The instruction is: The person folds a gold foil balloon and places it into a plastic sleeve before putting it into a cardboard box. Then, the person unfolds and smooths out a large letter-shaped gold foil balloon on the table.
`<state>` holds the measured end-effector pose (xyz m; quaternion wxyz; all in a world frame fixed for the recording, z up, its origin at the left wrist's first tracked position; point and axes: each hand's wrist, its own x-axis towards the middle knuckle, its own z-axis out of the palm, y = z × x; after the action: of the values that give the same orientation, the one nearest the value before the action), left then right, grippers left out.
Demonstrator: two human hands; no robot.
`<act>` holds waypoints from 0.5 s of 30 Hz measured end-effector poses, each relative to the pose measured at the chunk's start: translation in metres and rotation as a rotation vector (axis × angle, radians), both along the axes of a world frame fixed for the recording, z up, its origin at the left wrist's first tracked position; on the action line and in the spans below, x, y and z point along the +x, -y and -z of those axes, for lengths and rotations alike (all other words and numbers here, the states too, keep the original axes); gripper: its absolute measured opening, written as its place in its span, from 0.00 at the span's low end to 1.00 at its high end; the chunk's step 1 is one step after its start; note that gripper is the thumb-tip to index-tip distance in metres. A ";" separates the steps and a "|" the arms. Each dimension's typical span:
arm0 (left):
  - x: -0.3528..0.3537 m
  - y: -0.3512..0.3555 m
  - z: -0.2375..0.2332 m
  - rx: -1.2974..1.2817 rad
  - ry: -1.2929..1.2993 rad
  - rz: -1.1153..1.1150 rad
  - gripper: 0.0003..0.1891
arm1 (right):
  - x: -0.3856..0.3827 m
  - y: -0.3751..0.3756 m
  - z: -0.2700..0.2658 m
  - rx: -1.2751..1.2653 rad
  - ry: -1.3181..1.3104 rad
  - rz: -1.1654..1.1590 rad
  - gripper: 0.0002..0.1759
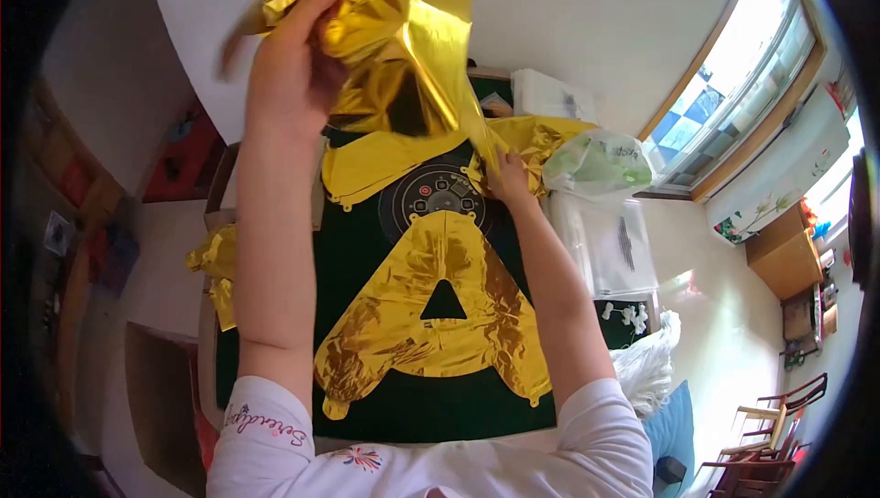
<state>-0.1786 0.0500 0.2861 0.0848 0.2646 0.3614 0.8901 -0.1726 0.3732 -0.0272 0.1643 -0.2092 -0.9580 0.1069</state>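
Note:
My left hand [298, 62] is raised high at the upper left, its fingers closed on a crumpled gold foil balloon [431, 30] that hangs down to the right. Lower and farther right, my right hand [511, 177] grips the narrow lower end of the same foil. A flat gold letter A balloon [440, 246] lies on the dark green tabletop [431, 411] between my forearms. Beyond it rests another flat gold foil balloon [376, 166]. More gold foil [541, 134] lies just behind my right hand. Motion blurs the raised foil's left edge.
A round dark printed emblem [394, 209] shows partly beneath the letter A. Along the right side are a clear plastic bag [600, 163], stacked clear packaging [619, 246] and white stringy material [649, 365]. Gold foil [215, 264] hangs at the left edge.

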 end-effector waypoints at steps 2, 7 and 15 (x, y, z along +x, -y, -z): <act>0.005 0.028 -0.004 -0.048 -0.059 0.154 0.16 | 0.003 0.004 -0.034 -0.071 -0.181 -0.070 0.30; 0.019 0.045 0.014 -0.404 -0.131 0.087 0.17 | 0.056 0.055 -0.183 -0.965 -0.492 -0.537 0.26; 0.063 0.094 0.023 -0.058 -0.038 0.288 0.14 | 0.150 0.159 -0.170 -1.072 0.079 -0.800 0.28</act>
<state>-0.1160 -0.0438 0.2629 0.2126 0.3278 0.3467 0.8527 -0.0223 0.2140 0.1426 -0.0500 0.1055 -0.7816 0.6128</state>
